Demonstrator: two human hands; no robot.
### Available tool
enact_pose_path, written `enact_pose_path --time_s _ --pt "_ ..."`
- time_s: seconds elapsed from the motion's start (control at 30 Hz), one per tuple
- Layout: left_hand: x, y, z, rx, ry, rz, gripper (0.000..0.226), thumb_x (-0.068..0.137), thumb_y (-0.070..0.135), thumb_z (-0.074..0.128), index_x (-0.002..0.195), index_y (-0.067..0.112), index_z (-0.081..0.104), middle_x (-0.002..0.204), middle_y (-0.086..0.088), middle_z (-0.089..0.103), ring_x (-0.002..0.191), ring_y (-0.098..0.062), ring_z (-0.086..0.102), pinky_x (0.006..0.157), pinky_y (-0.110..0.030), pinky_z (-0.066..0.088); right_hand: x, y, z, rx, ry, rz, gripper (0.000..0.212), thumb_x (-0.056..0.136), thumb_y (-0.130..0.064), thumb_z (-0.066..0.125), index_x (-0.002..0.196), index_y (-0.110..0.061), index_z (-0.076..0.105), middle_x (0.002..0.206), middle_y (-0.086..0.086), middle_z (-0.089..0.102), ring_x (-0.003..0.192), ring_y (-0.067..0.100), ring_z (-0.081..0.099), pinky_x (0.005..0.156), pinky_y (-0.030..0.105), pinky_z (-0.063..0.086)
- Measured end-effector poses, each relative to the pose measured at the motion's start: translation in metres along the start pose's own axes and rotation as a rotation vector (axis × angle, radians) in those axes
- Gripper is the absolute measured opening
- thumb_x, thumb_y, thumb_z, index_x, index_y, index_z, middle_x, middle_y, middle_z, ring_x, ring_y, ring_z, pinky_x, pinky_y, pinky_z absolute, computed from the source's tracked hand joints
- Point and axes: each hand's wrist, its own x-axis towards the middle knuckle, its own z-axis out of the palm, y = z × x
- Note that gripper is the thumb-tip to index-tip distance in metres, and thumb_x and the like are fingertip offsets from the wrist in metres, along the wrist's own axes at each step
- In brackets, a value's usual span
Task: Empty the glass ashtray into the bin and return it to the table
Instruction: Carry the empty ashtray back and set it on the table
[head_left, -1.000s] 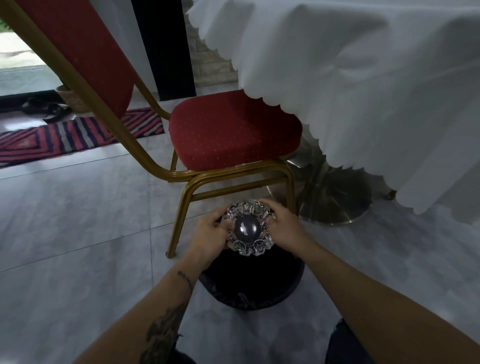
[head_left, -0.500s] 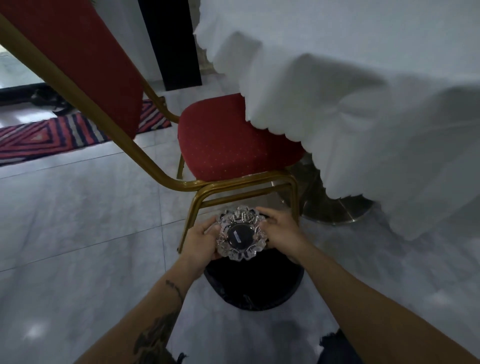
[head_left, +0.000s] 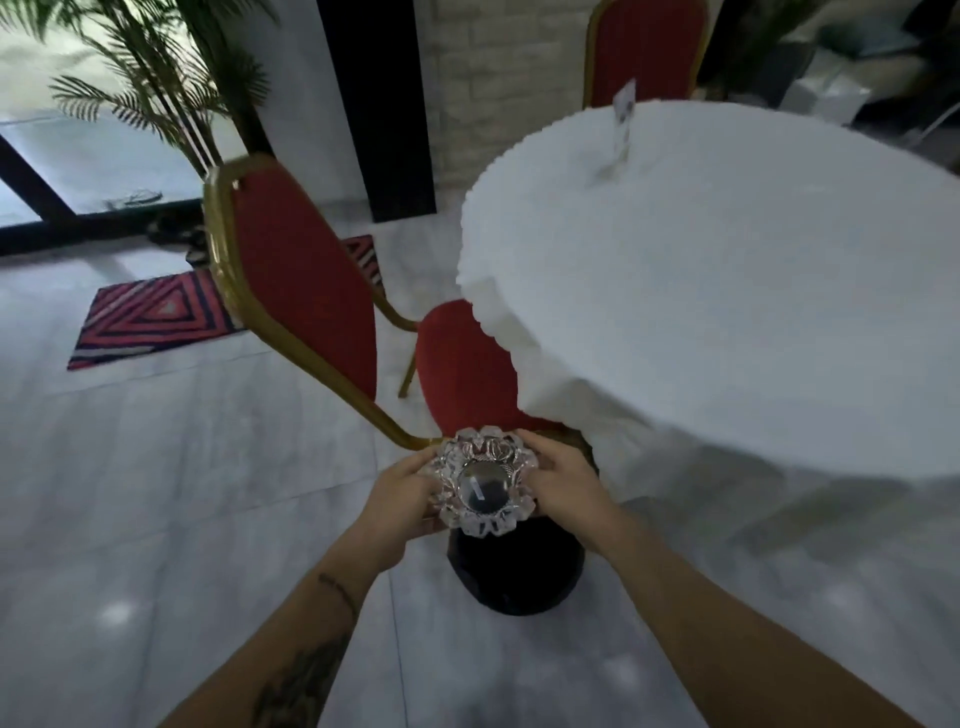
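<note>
The scalloped glass ashtray (head_left: 484, 480) is held level, bowl up, between both hands above the floor. My left hand (head_left: 402, 491) grips its left rim and my right hand (head_left: 563, 486) grips its right rim. A small pale speck shows in its dark round bowl. Directly below and just nearer to me stands the black round bin (head_left: 517, 569) on the floor, its top partly hidden by the ashtray and hands. The round table with a white scalloped cloth (head_left: 727, 291) fills the right side, its top higher than the ashtray.
A red chair with a gold frame (head_left: 306, 291) stands just beyond my hands, its seat tucked under the tablecloth. A second red chair (head_left: 644, 49) is behind the table. A clear card stand (head_left: 621, 122) sits on the table. A striped rug (head_left: 156, 317) and a palm (head_left: 156, 88) are at left.
The view has risen from low near the floor to above the tabletop. Both hands have lifted the ashtray up from just over the bin's mouth, still held the same way.
</note>
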Motion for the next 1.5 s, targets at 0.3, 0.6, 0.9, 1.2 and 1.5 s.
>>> enact_pose_path --time_s 0.3,0.6,0.9,1.2,1.5 --pt "-0.056 0.094 0.056 0.039 -0.115 0.126 0.046 0.091 -0.009 0.049 0.114 0.026 0.069 0.089 -0.008 0.076 0.061 -0.018 0.067 0.049 -0.025 0.056 -0.049 -0.084 -0.083 -0.028 0.214 0.002 0.055 0.081 -0.009 0.055 0.129 -0.034 0.060 0.119 0.002 0.071 0.097 0.022 0.071 0.087 0.039 0.060" --pt "-0.008 0.141 0.178 0.088 -0.021 0.214 0.047 0.090 -0.002 0.053 0.122 0.030 0.065 0.107 -0.015 0.076 0.095 -0.036 0.074 0.086 -0.053 0.061 0.002 -0.082 -0.205 0.123 0.246 0.093 0.034 0.090 -0.005 0.049 0.119 -0.022 0.053 0.110 0.012 0.066 0.092 0.030 0.073 0.075 0.049 0.063" --pt "0.063 0.168 0.321 0.120 0.023 0.164 0.057 0.081 0.003 0.053 0.129 0.032 0.064 0.100 -0.012 0.077 0.088 -0.030 0.077 0.079 -0.046 0.065 0.068 -0.047 -0.342 -0.007 0.180 0.161 0.042 0.087 -0.010 0.046 0.122 -0.034 0.044 0.115 0.004 0.063 0.097 0.031 0.068 0.079 0.043 0.060" --pt "0.124 0.167 0.385 0.179 0.042 0.128 0.056 0.079 0.004 0.055 0.128 0.029 0.065 0.113 -0.018 0.071 0.074 -0.027 0.070 0.057 -0.029 0.059 0.105 -0.022 -0.397 -0.009 0.209 0.206 0.053 0.084 0.002 0.043 0.128 -0.026 0.051 0.117 0.006 0.063 0.081 0.018 0.060 0.061 0.027 0.048" --pt "0.149 0.154 0.399 0.285 0.041 0.138 0.041 0.080 0.012 0.055 0.106 0.039 0.071 0.098 -0.002 0.078 0.091 -0.030 0.075 0.084 -0.055 0.062 0.123 -0.002 -0.404 0.011 0.205 0.203 0.056 0.086 0.000 0.049 0.137 -0.022 0.052 0.117 0.002 0.063 0.080 0.001 0.057 0.061 0.020 0.049"
